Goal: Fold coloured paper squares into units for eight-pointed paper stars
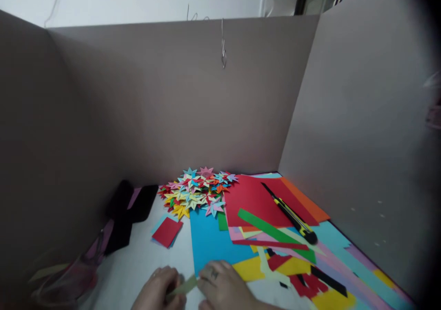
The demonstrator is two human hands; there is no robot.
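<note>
The pale green paper (186,286) is lying between the 2 hands at the near edge of the scene, slanting up to the right. The left hand (159,288) is pinching its near left end, and the right hand (223,286) is closing its fingers on the far right end, so each grip is grasping the same narrow piece. Blur is hiding whether it is already folded, and whether it is touching the worktop (132,266) or being held just above.

The step is apparently shaping a small fold. For a crisp result, the left grip should be pinning the piece lightly while the right is lining up the edges, then pressing outward from the middle; squeezing too hard could be wrinkling such thin stock.

The blue sheet (215,241) is reaching the right fingers from the far side, so working on the bare white area at left would be giving a flatter base. A few small squares (167,232) are resting farther off, near the heap of paper stars (193,195). At far right, the cutter (292,216) is lying with its blade pointing away, safely apart from both hands.
</note>
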